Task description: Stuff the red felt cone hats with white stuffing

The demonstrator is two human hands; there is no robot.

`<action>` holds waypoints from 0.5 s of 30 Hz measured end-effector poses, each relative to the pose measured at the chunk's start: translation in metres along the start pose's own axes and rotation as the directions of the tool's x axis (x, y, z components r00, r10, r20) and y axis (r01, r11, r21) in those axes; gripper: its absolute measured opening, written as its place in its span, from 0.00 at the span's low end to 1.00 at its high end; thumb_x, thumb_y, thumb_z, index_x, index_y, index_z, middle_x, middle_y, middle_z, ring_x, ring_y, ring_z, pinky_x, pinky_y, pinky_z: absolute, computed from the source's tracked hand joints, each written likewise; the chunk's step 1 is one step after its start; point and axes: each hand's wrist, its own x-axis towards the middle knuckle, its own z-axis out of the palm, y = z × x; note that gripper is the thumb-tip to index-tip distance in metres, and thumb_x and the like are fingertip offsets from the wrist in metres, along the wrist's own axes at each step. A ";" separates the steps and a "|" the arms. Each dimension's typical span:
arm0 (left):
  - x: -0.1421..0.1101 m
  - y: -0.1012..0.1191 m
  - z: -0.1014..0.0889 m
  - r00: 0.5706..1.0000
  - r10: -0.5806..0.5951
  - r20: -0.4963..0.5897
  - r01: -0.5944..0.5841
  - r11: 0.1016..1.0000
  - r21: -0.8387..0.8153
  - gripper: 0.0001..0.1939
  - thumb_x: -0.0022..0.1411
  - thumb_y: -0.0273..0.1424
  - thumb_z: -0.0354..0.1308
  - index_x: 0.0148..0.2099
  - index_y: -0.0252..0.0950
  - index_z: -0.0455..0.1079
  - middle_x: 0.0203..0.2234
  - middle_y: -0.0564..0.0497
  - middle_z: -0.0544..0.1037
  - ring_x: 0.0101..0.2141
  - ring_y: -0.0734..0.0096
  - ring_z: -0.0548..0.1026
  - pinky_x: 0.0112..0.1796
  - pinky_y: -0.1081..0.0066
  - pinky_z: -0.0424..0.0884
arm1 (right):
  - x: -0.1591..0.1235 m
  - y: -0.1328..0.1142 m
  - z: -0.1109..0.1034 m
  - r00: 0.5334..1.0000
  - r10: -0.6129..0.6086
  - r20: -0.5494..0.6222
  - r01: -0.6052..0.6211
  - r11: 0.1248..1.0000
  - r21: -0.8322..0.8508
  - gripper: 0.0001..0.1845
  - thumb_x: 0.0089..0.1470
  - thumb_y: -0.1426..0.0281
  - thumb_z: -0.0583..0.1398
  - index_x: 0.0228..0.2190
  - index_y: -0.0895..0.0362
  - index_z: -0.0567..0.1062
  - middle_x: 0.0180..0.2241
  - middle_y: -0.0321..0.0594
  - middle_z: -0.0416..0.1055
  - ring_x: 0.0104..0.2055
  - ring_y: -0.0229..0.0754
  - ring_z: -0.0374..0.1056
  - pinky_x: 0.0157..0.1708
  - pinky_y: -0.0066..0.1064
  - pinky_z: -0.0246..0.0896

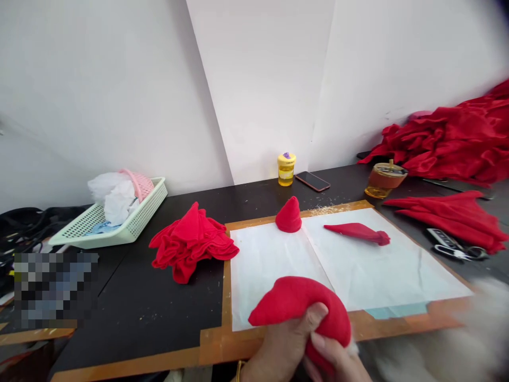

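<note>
Red cloth work at a table (131,297), with its surroundings. The held piece, a plump, curved red cone (302,297) of soft, matte fabric, lies above the near edge of a smooth white sheet (374,273), hiding part of it. The left hand (284,339) grasps it from below, thumb pressed on its side; the fingers of the right hand (338,355) grip its lower end. Beyond, a small upright cone (289,216) stands at the sheet's far edge, and a slender, limp red piece (360,232) lies to its right. A crumpled red pile (193,239) overlaps the sheet's left border of brown tape (226,276). Farther left is a pale green perforated plastic basket (137,225) holding white, filmy material (119,201). Along the back are a yellow-lidded jar (286,172), a flat phone (313,181) and a tapered cup (384,180) of amber liquid. At right, folded red cloth (453,215) lies beside scissors (453,252), before a large rumpled red heap (453,138). A blurred, fluffy white mass (445,339) obscures the near right corner.
</note>
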 end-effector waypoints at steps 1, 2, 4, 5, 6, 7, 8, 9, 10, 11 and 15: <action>0.000 -0.003 -0.002 1.000 -0.005 -0.010 0.005 0.999 0.032 0.22 0.55 0.49 0.69 0.43 0.37 0.78 0.40 0.46 0.81 0.46 0.54 0.77 0.51 0.60 0.72 | 0.003 -0.005 0.002 1.000 0.011 -0.002 -0.011 0.999 0.030 0.39 0.47 0.38 0.63 0.10 0.54 0.56 0.08 0.31 0.49 0.11 0.28 0.45 0.15 0.24 0.35; 0.002 -0.004 -0.006 1.000 0.021 -0.004 -0.021 0.999 0.036 0.24 0.56 0.50 0.68 0.46 0.38 0.77 0.45 0.45 0.80 0.50 0.52 0.75 0.55 0.58 0.71 | 0.005 -0.011 0.004 1.000 0.018 -0.014 -0.018 0.998 0.058 0.39 0.49 0.38 0.62 0.10 0.54 0.56 0.07 0.30 0.48 0.10 0.27 0.43 0.14 0.24 0.33; 0.007 0.000 -0.014 0.985 0.170 0.024 -0.169 0.984 -0.050 0.32 0.55 0.51 0.69 0.57 0.40 0.72 0.57 0.44 0.75 0.58 0.49 0.71 0.60 0.56 0.67 | 0.008 -0.023 0.007 0.998 0.020 -0.060 -0.013 0.994 0.105 0.37 0.51 0.39 0.61 0.12 0.55 0.59 0.07 0.28 0.47 0.09 0.27 0.41 0.12 0.23 0.33; 0.011 0.005 -0.018 0.963 0.270 0.021 -0.267 0.959 -0.099 0.37 0.54 0.50 0.70 0.61 0.42 0.68 0.62 0.44 0.70 0.62 0.50 0.67 0.61 0.56 0.66 | 0.009 -0.028 0.008 0.996 0.028 -0.081 -0.018 0.992 0.121 0.35 0.51 0.39 0.61 0.15 0.56 0.63 0.07 0.27 0.48 0.09 0.27 0.40 0.12 0.23 0.34; 0.014 0.010 -0.022 0.935 0.355 0.008 -0.351 0.926 -0.138 0.40 0.54 0.48 0.71 0.64 0.43 0.64 0.65 0.45 0.66 0.64 0.51 0.65 0.62 0.57 0.65 | 0.009 -0.032 0.010 0.995 0.040 -0.095 -0.027 0.991 0.134 0.34 0.50 0.39 0.62 0.17 0.57 0.66 0.07 0.27 0.49 0.09 0.27 0.39 0.11 0.22 0.34; 0.017 0.016 -0.024 0.909 0.416 -0.015 -0.413 0.897 -0.159 0.41 0.53 0.46 0.71 0.65 0.44 0.62 0.65 0.45 0.65 0.64 0.52 0.65 0.62 0.58 0.65 | 0.008 -0.035 0.012 0.994 0.057 -0.095 -0.044 0.989 0.139 0.33 0.49 0.39 0.63 0.20 0.57 0.67 0.07 0.26 0.51 0.09 0.27 0.39 0.11 0.22 0.34; 0.019 0.023 -0.025 0.895 0.445 -0.033 -0.444 0.880 -0.170 0.38 0.54 0.45 0.71 0.64 0.43 0.63 0.62 0.44 0.69 0.62 0.54 0.67 0.61 0.59 0.66 | 0.008 -0.035 0.014 0.993 0.078 -0.092 -0.065 0.988 0.139 0.33 0.48 0.39 0.63 0.21 0.58 0.68 0.07 0.27 0.52 0.08 0.27 0.40 0.10 0.22 0.33; 0.022 0.029 -0.024 0.897 0.440 -0.042 -0.440 0.880 -0.179 0.31 0.56 0.43 0.70 0.59 0.41 0.67 0.55 0.44 0.75 0.59 0.56 0.71 0.59 0.60 0.68 | 0.007 -0.034 0.016 0.992 0.096 -0.087 -0.083 0.986 0.141 0.33 0.49 0.39 0.63 0.22 0.58 0.69 0.06 0.27 0.53 0.08 0.27 0.40 0.10 0.21 0.34; 0.023 0.034 -0.022 0.916 0.398 -0.038 -0.398 0.896 -0.198 0.23 0.59 0.43 0.68 0.52 0.38 0.71 0.45 0.45 0.79 0.54 0.58 0.75 0.56 0.61 0.70 | 0.006 -0.032 0.019 0.991 0.103 -0.083 -0.090 0.985 0.147 0.32 0.49 0.40 0.63 0.25 0.58 0.70 0.06 0.27 0.53 0.09 0.28 0.41 0.10 0.21 0.34; 0.024 0.038 -0.019 0.941 0.336 -0.033 -0.334 0.913 -0.233 0.17 0.60 0.43 0.66 0.43 0.36 0.72 0.35 0.47 0.79 0.47 0.60 0.77 0.52 0.63 0.72 | 0.006 -0.029 0.021 0.992 0.098 -0.080 -0.085 0.984 0.155 0.31 0.50 0.41 0.63 0.29 0.59 0.72 0.06 0.27 0.54 0.09 0.28 0.41 0.10 0.20 0.35; 0.024 0.043 -0.002 0.988 0.155 -0.023 -0.152 0.907 -0.393 0.22 0.64 0.47 0.60 0.28 0.35 0.63 0.21 0.53 0.68 0.29 0.70 0.74 0.37 0.69 0.72 | 0.005 -0.015 0.026 0.998 0.035 -0.061 -0.020 0.972 0.234 0.37 0.50 0.46 0.64 0.51 0.60 0.71 0.08 0.27 0.60 0.08 0.32 0.46 0.10 0.20 0.41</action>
